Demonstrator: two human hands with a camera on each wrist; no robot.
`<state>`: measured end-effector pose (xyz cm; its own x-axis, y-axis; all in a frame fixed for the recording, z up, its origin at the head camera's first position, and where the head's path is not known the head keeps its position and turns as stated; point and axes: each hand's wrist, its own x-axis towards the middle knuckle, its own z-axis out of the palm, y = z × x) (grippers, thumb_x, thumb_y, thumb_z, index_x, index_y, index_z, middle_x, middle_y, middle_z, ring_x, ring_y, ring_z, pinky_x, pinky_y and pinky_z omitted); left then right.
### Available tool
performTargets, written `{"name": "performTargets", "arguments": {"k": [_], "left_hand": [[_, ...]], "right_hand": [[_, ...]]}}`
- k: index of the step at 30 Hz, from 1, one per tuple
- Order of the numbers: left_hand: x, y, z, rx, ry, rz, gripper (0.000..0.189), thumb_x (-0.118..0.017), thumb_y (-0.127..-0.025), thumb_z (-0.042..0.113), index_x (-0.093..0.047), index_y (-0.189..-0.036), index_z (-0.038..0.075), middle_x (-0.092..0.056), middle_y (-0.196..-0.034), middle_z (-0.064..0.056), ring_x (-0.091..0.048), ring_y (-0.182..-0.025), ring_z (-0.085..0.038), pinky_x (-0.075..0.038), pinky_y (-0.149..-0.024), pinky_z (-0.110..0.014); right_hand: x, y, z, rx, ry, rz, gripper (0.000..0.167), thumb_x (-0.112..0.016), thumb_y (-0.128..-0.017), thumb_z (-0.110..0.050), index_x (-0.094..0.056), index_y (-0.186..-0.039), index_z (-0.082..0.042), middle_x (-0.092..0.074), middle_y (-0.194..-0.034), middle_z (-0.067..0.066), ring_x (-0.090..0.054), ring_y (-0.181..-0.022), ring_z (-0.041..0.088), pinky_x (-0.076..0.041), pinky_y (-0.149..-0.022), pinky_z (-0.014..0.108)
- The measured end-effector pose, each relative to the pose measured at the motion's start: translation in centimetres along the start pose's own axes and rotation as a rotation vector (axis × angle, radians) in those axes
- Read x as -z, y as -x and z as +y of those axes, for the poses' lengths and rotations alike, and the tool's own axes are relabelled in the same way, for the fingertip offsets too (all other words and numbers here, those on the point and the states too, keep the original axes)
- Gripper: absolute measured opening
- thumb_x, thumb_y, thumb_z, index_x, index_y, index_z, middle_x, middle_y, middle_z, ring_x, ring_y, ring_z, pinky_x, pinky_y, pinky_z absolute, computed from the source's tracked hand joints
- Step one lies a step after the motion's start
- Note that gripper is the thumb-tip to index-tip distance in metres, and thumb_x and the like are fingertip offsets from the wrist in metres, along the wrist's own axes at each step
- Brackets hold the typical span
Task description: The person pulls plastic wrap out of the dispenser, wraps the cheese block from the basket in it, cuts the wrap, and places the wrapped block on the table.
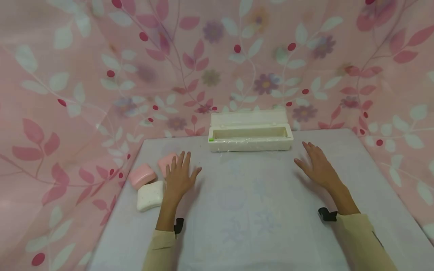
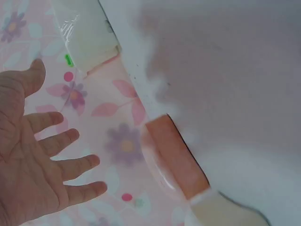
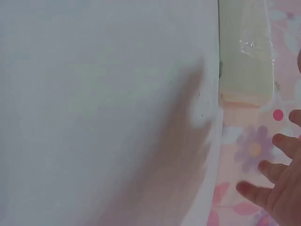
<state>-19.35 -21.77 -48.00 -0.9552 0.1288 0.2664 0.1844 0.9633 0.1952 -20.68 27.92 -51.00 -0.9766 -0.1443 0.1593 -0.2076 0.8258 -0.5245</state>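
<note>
Pink soap bars (image 1: 142, 174), two, and white soap bar (image 1: 150, 196): grouped near left edge of table (image 1: 223, 226), one pink bar partly behind left hand (image 1: 178, 180). Left hand: fingers spread, nothing held. Right hand (image 1: 320, 169): fingers extended, nothing held, near white box (image 1: 251, 145). White box: lid raised, at far edge. Broad stretch of table between hands.

Left fingers (image 1: 181, 162), right fingers (image 1: 309, 149) outspread

**Bare right hand (image 3: 286, 200) near a long cream-coloured plastic box (image 3: 245, 52)**

The spread fingers show before pink flower-printed fabric (image 3: 235, 194). The box lies at the edge of a whitish tabletop (image 3: 94, 56); a blurred brownish shadow (image 3: 157, 160) crosses the tabletop.
</note>
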Motion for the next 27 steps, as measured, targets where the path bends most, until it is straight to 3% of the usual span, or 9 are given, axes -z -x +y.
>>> {"name": "performTargets", "arguments": {"k": [4,10,13,17,22,27], "left_hand": [[0.0,-2.2,1.3,0.014,0.142,0.059,0.068,-0.063,-0.094,0.048,-0.047,-0.142,0.002,-0.048,-0.143,-0.02,-0.049,-0.123,-0.043,-0.044,-0.09,-0.062],[-1.8,-5.3,3.3,0.153,0.422,-0.006,0.063,-0.064,-0.092,0.051,-0.057,-0.134,0.004,-0.057,-0.134,-0.016,-0.056,-0.119,-0.037,-0.046,-0.094,-0.053],[-3.0,-6.5,4.0,0.231,0.59,-0.023,0.054,-0.065,-0.092,0.048,-0.063,-0.125,0.004,-0.063,-0.124,-0.015,-0.062,-0.109,-0.031,-0.05,-0.088,-0.045],[-4.4,-7.4,4.6,0.334,0.773,-0.062,0.048,-0.067,-0.092,0.045,-0.067,-0.115,0.003,-0.067,-0.113,-0.013,-0.067,-0.093,-0.029,-0.056,-0.072,-0.041],[-5.7,-7.9,5.4,0.452,0.972,-0.172,0.052,-0.07,-0.089,0.048,-0.066,-0.117,0.004,-0.067,-0.109,-0.014,-0.068,-0.094,-0.034,-0.057,-0.068,-0.044],[-7.0,-8.5,6.3,0.489,1.039,-0.201,0.045,-0.07,-0.091,0.043,-0.068,-0.113,0.004,-0.07,-0.1,-0.017,-0.069,-0.086,-0.031,-0.054,-0.064,-0.037]], "right_hand": [[0.2,-1.3,-0.3,-0.064,-0.109,0.027,0.081,-0.054,-0.096,-0.055,-0.022,-0.157,-0.013,-0.027,-0.155,0.025,-0.025,-0.14,0.047,-0.022,-0.104,0.069],[-0.2,-2.6,-0.6,-0.142,-0.158,0.077,0.072,-0.061,-0.091,-0.057,-0.05,-0.14,-0.005,-0.057,-0.13,0.022,-0.053,-0.118,0.042,-0.041,-0.092,0.064],[-0.8,-3.4,-0.8,-0.16,-0.172,0.061,0.064,-0.064,-0.089,-0.056,-0.059,-0.126,-0.005,-0.063,-0.117,0.019,-0.06,-0.106,0.037,-0.045,-0.087,0.058],[-1.5,-4.5,-1.3,-0.199,-0.22,0.01,0.058,-0.067,-0.088,-0.057,-0.064,-0.117,-0.006,-0.065,-0.109,0.017,-0.061,-0.1,0.033,-0.048,-0.081,0.048],[-2.1,-5.5,-1.8,-0.245,-0.287,-0.06,0.062,-0.065,-0.087,-0.06,-0.065,-0.118,-0.006,-0.064,-0.11,0.019,-0.061,-0.093,0.03,-0.052,-0.071,0.036],[-2.8,-6.4,-2.1,-0.275,-0.371,-0.103,0.061,-0.067,-0.087,-0.058,-0.066,-0.115,-0.004,-0.065,-0.102,0.017,-0.063,-0.077,0.024,-0.054,-0.062,0.032]]}}
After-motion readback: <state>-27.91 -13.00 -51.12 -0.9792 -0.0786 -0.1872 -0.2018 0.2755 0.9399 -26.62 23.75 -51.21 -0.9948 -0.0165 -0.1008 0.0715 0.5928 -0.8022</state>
